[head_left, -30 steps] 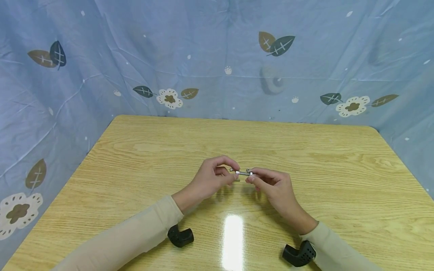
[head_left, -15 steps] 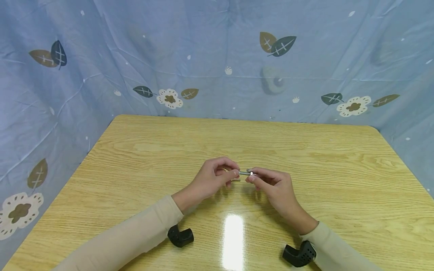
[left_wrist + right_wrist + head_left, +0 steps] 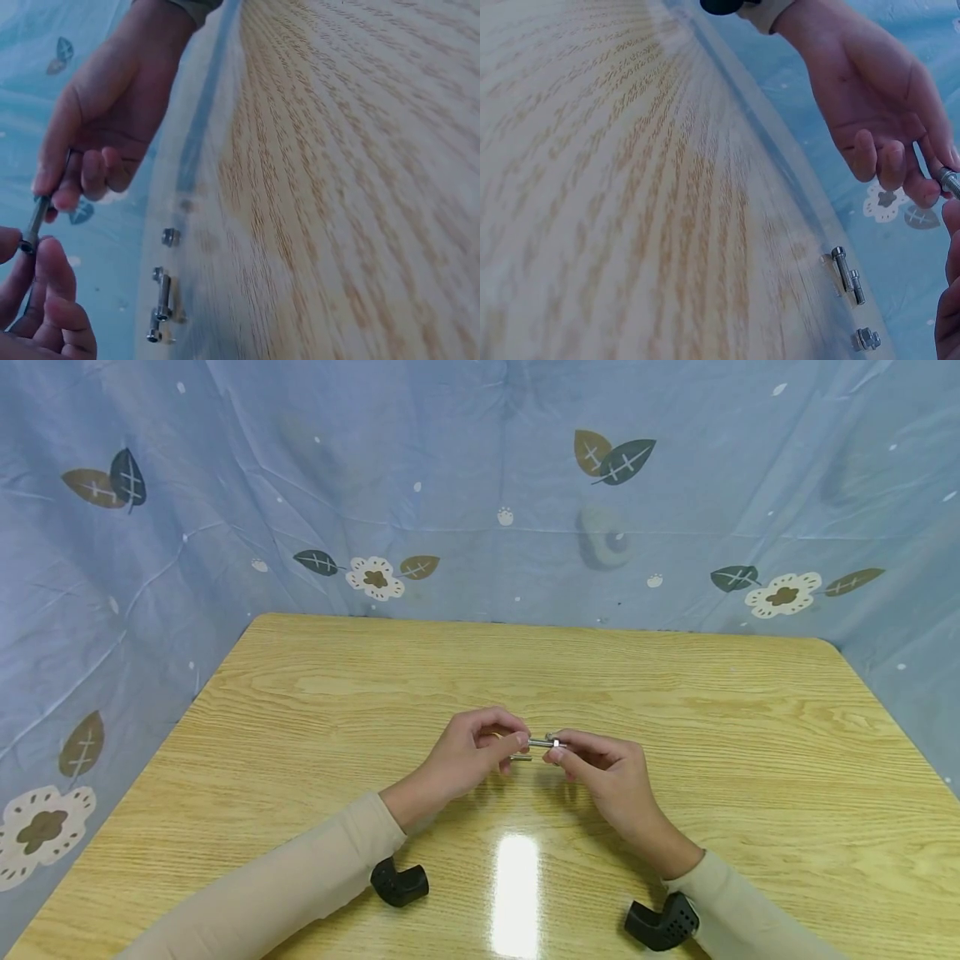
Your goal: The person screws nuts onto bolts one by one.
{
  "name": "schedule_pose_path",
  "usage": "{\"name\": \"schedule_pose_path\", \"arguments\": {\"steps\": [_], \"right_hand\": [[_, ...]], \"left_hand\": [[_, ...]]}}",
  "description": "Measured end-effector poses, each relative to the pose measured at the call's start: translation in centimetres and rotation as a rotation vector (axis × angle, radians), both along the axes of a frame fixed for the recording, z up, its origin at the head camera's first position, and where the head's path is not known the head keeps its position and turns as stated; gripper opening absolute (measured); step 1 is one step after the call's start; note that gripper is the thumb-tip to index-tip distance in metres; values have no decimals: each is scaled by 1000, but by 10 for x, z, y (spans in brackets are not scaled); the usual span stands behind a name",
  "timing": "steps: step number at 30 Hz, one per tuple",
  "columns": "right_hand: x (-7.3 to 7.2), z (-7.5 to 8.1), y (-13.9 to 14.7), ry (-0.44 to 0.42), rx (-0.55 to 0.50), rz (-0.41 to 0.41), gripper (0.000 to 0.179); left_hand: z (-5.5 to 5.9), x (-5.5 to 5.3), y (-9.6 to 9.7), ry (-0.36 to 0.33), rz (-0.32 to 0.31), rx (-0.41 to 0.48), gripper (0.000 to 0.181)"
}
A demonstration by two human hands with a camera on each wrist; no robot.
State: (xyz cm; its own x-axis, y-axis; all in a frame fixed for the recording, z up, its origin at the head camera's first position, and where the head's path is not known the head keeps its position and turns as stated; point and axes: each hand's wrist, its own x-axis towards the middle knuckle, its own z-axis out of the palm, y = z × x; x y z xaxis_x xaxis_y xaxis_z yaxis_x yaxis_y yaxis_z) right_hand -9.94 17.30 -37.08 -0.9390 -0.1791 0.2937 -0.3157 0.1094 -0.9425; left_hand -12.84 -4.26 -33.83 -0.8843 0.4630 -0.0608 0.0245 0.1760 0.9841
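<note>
In the head view my left hand (image 3: 468, 756) pinches the head end of a metal bolt (image 3: 542, 743) between thumb and fingers, above the table. Its threaded shank points right, towards my right hand (image 3: 611, 777), whose thumb and index fingertips pinch a small nut (image 3: 556, 743) at the other end. The left thumb covers the bolt's head there. In the left wrist view the round head (image 3: 28, 246) shows at the left fingertips. Below the hands, another bolt (image 3: 522, 758) lies on the table, partly behind the left fingers.
The wood-grain table (image 3: 360, 668) carries several loose pieces, including a bolt (image 3: 164, 298) and nuts (image 3: 868, 339). A blue printed cloth (image 3: 480, 468) hangs behind and beside it. Black wrist mounts (image 3: 399, 883) sit under both sleeves. Light glares on the front of the tabletop.
The left thumb has shifted up over the bolt's head, which showed between the fingertips a second ago. More of the bolt on the table shows. The right hand has hardly moved.
</note>
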Motion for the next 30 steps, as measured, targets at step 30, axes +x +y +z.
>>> {"name": "schedule_pose_path", "arguments": {"steps": [30], "right_hand": [[1,-3,-1,21,-9,-5,19]], "left_hand": [[-2,3,0,30,5,-1,19]]}}
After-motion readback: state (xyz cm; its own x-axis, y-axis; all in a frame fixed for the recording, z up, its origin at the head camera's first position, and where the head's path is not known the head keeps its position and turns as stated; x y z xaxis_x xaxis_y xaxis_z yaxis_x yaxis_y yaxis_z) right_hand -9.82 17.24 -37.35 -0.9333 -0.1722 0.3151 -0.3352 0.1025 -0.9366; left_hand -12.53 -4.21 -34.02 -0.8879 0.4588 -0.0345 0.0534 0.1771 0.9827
